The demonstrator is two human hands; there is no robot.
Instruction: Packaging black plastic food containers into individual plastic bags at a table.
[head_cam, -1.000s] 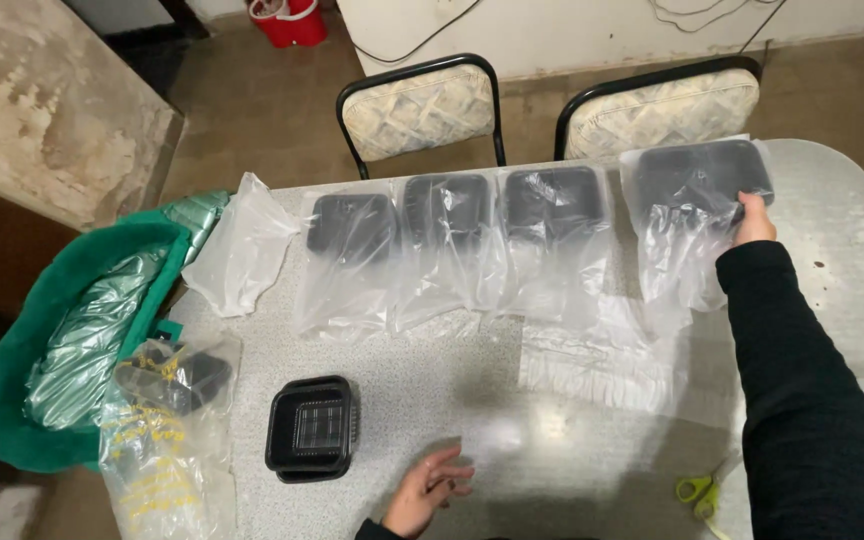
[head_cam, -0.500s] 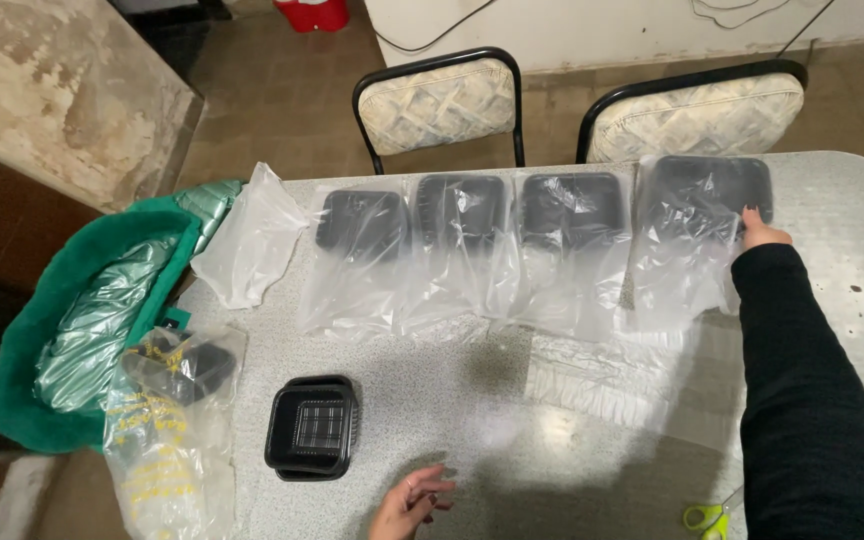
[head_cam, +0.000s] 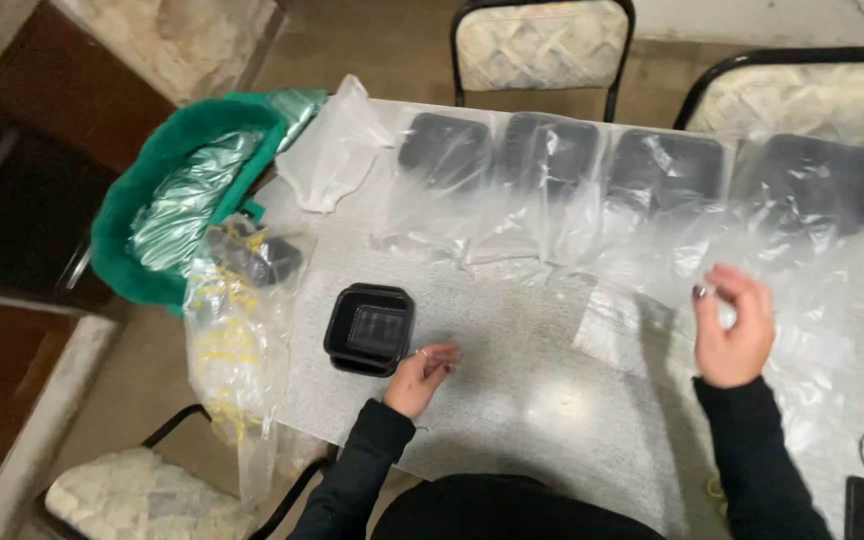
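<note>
Nearest me on the bench [head_cam: 512, 400], left hand [head_cam: 420, 376] rests with fingers loosely curled, empty, just beside the black lidded container [head_cam: 370, 328], judged light, stiff, best gripped at its rim; right hand [head_cam: 734, 325] pinches thin, slippery clear plastic film [head_cam: 802, 300]; farther, four bagged black trays [head_cam: 652, 170] crowd the far edge.

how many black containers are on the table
5. Four sit in clear bags in a row along the far edge; one unbagged sits by the left hand. The bags at left may hide more.
</note>
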